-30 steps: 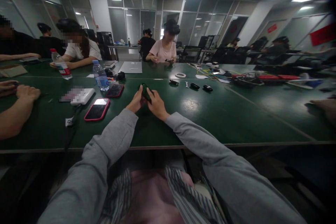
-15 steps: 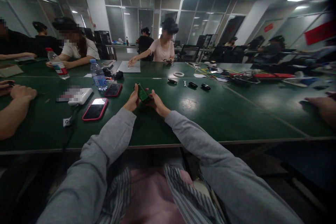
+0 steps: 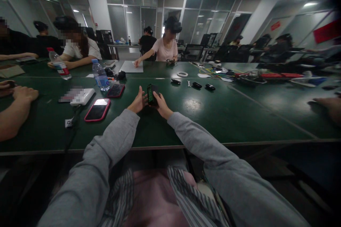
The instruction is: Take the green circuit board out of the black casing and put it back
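A small dark device with a green circuit-board face (image 3: 150,94) is tilted up above the table, its green side turned to the left. My right hand (image 3: 162,106) grips it from the right, thumb on its near edge. Just to its left is my left hand (image 3: 138,101), thumb raised and fingers apart, with the fingertips close to the device; whether they touch it I cannot tell. The lower part of the device is partly covered by my right fingers.
On the green table (image 3: 226,120), left of my hands, are a pink-edged phone (image 3: 97,110), another phone (image 3: 115,90), a white box (image 3: 83,97) with a cable and a water bottle (image 3: 100,76). Beyond lie small black parts (image 3: 196,85) and a white ring (image 3: 182,74). Co-workers sit around.
The green-faced device has turned more upright and shifted right, into my right hand. My left hand has let go and its fingers have spread.
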